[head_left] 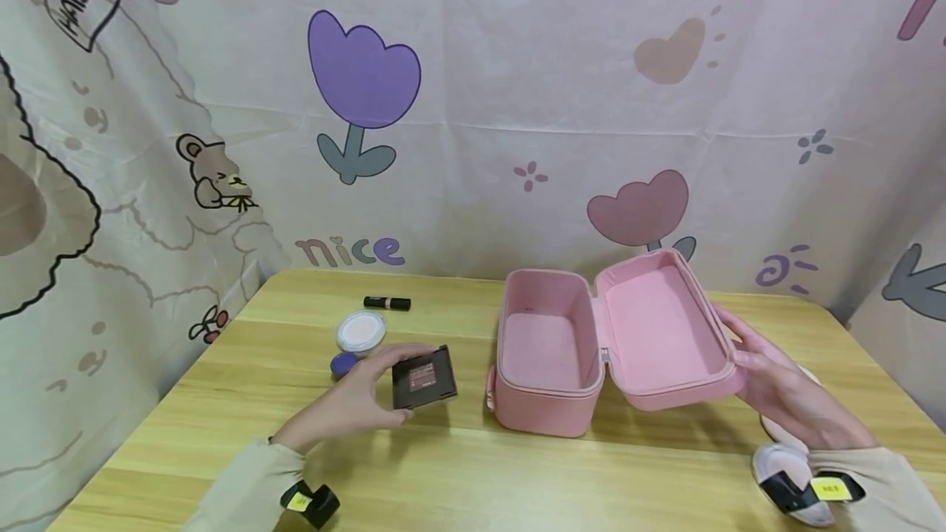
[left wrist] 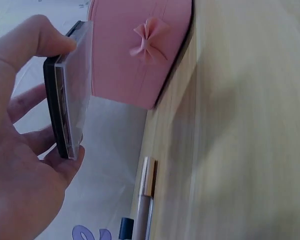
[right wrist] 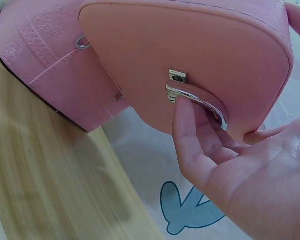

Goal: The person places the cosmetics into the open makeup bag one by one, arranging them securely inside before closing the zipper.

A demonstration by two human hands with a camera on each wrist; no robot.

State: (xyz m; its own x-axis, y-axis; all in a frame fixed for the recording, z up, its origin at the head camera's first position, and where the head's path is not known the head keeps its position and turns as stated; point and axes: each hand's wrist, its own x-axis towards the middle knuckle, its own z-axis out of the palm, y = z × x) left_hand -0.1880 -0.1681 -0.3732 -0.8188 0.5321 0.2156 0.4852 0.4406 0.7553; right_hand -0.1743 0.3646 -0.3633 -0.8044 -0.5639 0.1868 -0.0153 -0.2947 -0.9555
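Observation:
My left hand [head_left: 353, 395] pinches a flat black makeup palette [head_left: 424, 378] by its edges, above the table and left of the case. In the left wrist view the palette [left wrist: 62, 95] has a clear cover, with the thumb on one edge and fingers on the other. A pink makeup case [head_left: 545, 405] stands with its lid swung to the right, its visible inside bare. My right hand [head_left: 787, 388] holds that lid [head_left: 668, 323] at its outer edge. In the right wrist view, curled fingers [right wrist: 187, 130] touch the lid's metal-trimmed handle [right wrist: 202, 100].
Left on the wooden table [head_left: 244, 409] lie a dark tube [head_left: 387, 303], a round white compact [head_left: 360, 331] and a small purple-topped item [head_left: 343, 364]. Another round compact [head_left: 782, 466] is partly hidden under the right wrist. A patterned cloth [head_left: 473, 105] hangs behind the table.

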